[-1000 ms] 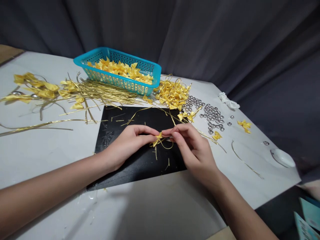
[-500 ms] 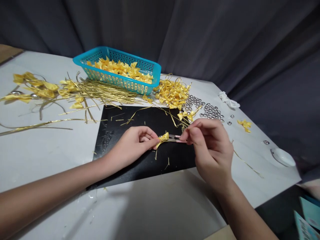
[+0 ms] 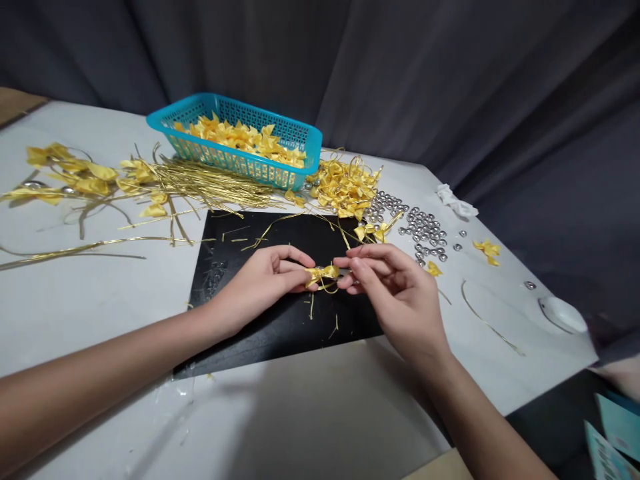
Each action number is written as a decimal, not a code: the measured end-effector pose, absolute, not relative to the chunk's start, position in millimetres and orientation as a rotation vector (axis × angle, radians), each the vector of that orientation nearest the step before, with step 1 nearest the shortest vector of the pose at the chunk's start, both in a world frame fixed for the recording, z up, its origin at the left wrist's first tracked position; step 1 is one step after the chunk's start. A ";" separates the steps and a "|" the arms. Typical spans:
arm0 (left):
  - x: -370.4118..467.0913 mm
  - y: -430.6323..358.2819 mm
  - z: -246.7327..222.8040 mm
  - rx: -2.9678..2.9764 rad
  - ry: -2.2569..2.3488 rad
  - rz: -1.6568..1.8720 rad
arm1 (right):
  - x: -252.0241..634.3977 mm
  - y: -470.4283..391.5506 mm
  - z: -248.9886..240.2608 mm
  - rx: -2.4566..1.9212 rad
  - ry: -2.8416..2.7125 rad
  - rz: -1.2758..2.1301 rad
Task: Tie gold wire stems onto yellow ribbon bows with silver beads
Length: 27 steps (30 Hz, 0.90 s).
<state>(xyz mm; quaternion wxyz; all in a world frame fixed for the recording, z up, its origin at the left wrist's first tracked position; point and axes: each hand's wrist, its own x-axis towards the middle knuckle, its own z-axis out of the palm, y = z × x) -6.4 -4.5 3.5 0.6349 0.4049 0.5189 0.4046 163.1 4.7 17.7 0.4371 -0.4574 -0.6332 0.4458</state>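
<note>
A small yellow ribbon bow (image 3: 327,271) with a thin gold cord looping below it is pinched between the thumb and fingers of my left hand (image 3: 273,277). Just right of the bow, my right hand (image 3: 400,293) has its thumb and fingertips drawn together. A little grey shows between those fingertips, too small to name. Both hands are over a black mat (image 3: 280,333) strewn with short gold cord snippets (image 3: 336,325).
A blue basket (image 3: 235,157) of yellow bows stands at the back. Before it lie gold cords (image 3: 215,183), with loose bows (image 3: 90,177) to the left. Right of it are piled corded bows (image 3: 345,187), silver beads (image 3: 425,227) and a white mouse-like object (image 3: 563,315).
My right hand has moved left, closer to the bow. The two-pronged metal tool by its fingers has mostly gone from sight. The bow is turned more level, with a cord loop showing below.
</note>
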 end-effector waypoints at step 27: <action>-6.7 -5.2 6.2 0.750 1.148 0.942 | 152.5 -3.8 -0.4 -1.214 -1.947 0.789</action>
